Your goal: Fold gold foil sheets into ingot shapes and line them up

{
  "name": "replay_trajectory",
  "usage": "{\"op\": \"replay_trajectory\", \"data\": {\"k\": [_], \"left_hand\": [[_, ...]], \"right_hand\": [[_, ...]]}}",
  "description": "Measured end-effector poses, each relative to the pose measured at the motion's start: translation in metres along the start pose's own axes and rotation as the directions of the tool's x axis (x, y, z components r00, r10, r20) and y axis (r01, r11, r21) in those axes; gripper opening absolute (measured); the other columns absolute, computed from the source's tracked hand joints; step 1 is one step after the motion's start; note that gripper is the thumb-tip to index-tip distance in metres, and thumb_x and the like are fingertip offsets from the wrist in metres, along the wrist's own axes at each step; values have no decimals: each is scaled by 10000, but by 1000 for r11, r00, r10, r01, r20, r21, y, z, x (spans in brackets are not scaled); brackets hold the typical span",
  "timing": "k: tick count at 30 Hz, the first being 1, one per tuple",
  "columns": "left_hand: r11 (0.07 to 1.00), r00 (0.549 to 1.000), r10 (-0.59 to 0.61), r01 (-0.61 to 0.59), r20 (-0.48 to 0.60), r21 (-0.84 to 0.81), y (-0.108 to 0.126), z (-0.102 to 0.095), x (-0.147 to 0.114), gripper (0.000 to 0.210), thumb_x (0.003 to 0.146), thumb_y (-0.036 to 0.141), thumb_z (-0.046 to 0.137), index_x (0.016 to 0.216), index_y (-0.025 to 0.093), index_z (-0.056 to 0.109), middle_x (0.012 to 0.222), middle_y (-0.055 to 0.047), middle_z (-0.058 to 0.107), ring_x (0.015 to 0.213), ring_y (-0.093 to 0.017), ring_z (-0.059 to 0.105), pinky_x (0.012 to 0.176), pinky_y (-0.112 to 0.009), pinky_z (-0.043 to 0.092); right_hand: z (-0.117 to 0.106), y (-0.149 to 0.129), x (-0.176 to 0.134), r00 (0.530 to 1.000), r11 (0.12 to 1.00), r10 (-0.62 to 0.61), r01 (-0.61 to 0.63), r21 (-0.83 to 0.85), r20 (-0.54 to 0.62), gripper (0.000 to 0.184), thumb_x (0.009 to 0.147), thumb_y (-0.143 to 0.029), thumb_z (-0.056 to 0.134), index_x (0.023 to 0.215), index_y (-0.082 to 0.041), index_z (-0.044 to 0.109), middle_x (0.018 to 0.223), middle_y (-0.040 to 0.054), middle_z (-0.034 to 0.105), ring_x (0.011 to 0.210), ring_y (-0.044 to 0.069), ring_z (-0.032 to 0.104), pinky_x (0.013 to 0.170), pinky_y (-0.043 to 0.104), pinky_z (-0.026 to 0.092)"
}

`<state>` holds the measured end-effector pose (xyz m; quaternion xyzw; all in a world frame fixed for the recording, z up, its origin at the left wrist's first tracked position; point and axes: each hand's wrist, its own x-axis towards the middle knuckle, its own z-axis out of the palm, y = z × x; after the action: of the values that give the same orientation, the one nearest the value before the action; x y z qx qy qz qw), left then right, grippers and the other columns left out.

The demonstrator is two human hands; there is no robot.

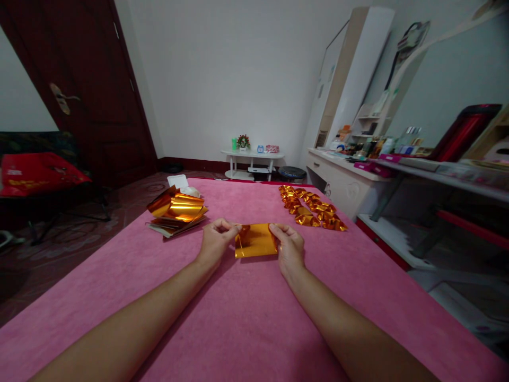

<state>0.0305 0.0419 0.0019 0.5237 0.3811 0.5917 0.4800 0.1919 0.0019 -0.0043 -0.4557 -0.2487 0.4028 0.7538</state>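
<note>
Between my two hands is a sheet of shiny gold foil paper [257, 241], held just above the pink cloth [238, 318]. My left hand [218, 237] pinches its upper left corner between thumb and fingers. At the upper right corner, my right hand [290, 244] grips the sheet, thumb on top. A loose stack of gold foil sheets [178, 207] lies to the left, its top sheets curled. Over on the right, folded gold foil pieces [312, 206] are laid out in rows.
A white object [177, 181] sits behind the foil stack. Past the cloth's far edge stand a low white table [254, 154] and a dark round stool [292, 173]. A dressing table [338, 180] is at the right; a chair with a red bag [42, 172] is at the left.
</note>
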Motion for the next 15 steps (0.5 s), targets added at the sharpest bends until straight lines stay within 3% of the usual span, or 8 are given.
{"op": "replay_trajectory", "data": {"k": [4, 9, 12, 15], "left_hand": [[994, 994, -103, 101, 24, 48, -3, -2, 4, 247, 608, 255, 689, 567, 163, 463, 529, 45, 566, 480, -75, 515, 494, -175, 386], [947, 955, -278, 254, 102, 196, 1, -4, 9, 189, 561, 204, 636, 732, 147, 578, 527, 16, 604, 428, -109, 528, 437, -196, 384], [914, 940, -306, 247, 148, 323, -2, -5, 11, 230, 560, 142, 595, 779, 118, 661, 552, -24, 640, 441, -130, 550, 442, -209, 389], [873, 944, -272, 159, 188, 461, -9, -6, 10, 270, 550, 79, 581, 767, 147, 726, 545, -15, 644, 466, -123, 540, 467, -197, 363]], "right_hand": [[-2, 0, 2, 998, 988, -49, 45, -148, -27, 224, 562, -328, 733, 643, -185, 581, 576, -28, 616, 520, 125, 561, 521, 242, 454], [-5, -1, 9, 994, 910, -103, 106, -401, 29, 188, 533, -259, 698, 545, -192, 523, 508, -52, 559, 492, 116, 517, 477, 218, 384], [-8, 1, 13, 992, 823, -108, 130, -553, 72, 183, 514, -226, 676, 498, -198, 496, 472, -60, 534, 482, 120, 507, 461, 216, 348], [-11, 1, 14, 989, 714, -107, 149, -684, 103, 154, 502, -192, 655, 469, -202, 505, 456, -63, 516, 480, 119, 493, 464, 214, 319]]}}
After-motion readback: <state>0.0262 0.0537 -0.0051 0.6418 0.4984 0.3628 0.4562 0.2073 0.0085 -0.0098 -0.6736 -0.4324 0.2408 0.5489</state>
